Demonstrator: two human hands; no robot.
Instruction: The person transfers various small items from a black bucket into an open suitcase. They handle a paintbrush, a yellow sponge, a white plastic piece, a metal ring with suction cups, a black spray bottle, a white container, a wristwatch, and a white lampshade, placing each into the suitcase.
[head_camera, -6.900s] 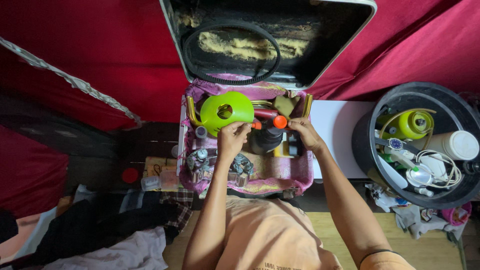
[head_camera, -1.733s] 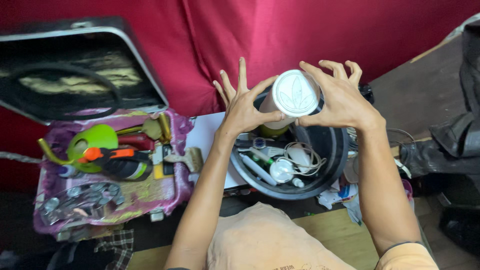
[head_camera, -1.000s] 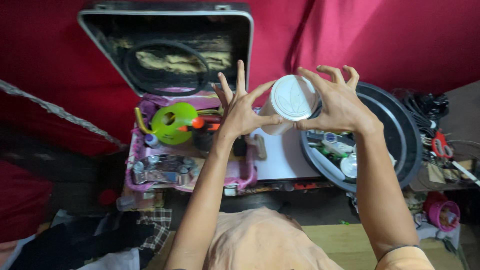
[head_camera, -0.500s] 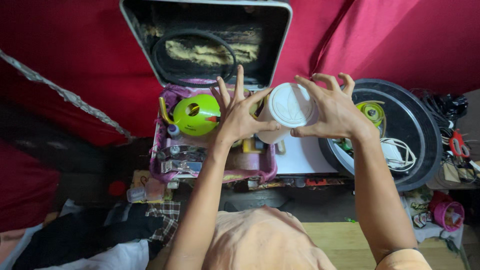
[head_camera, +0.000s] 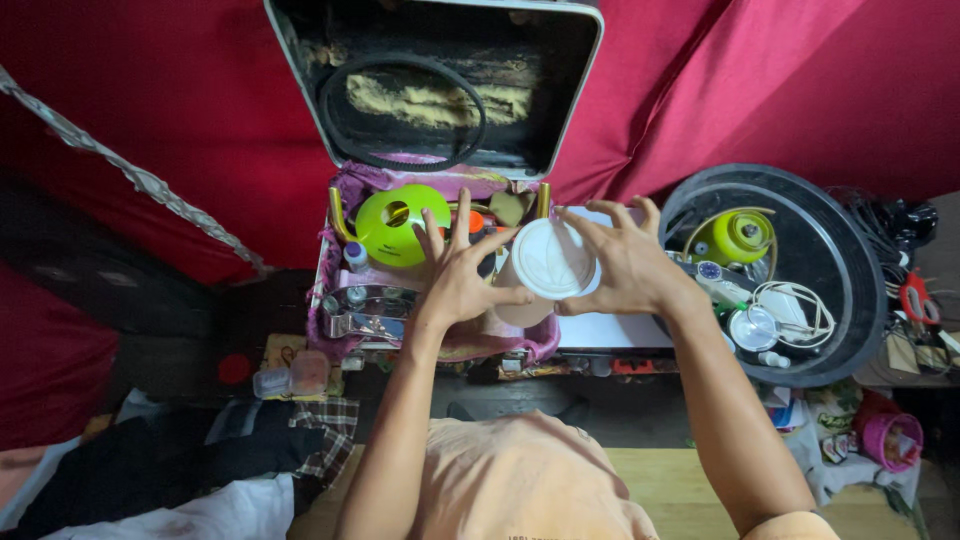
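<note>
Hands are meeting around a white round-lidded cylindrical container (head_camera: 548, 262), which is being held up in the air above the right end of an open pink-lined case (head_camera: 340, 325) and beside a white flat board (head_camera: 615, 328). The left hand (head_camera: 462, 275) is pressing its palm side against the container's left flank, with its fingers splaying wide and pointing upward rather than wrapping. The right hand (head_camera: 628, 262) is cupping the container from the right, its fingers (head_camera: 592, 222) spreading apart and curling over the lid's upper edge, thumb underneath. Inside the case, a lime-green round plastic reel (head_camera: 390, 223) is lying near the left hand, with shiny metal pieces (head_camera: 362, 310) below it. The case's black lid (head_camera: 435, 85) is standing open against red cloth (head_camera: 150, 110). To the right, a black round tub (head_camera: 842, 262) is holding a yellow-green kettle-shaped item (head_camera: 738, 236) and coiled white cable (head_camera: 795, 310).
</note>
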